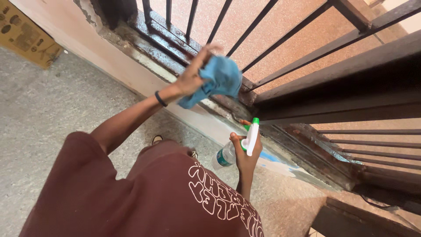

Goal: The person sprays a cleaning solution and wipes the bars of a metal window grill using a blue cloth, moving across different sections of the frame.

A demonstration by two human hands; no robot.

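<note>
Speckled grey floor (39, 109) below you, dark metal railing (307, 48) with a wet sill (162, 35) ahead. Item one: your left hand (193, 77), raised against the bars, fingers (210, 48) bunched around a blue cloth (221, 79) that hangs just under them. Item two: your right hand (246, 151), lower and nearer your body, fingers wrapped around a clear spray bottle (224, 156) with white-and-green trigger head, nozzle uppermost. Cardboard box (26, 35) lies well apart, far beyond the left fingers.
</note>
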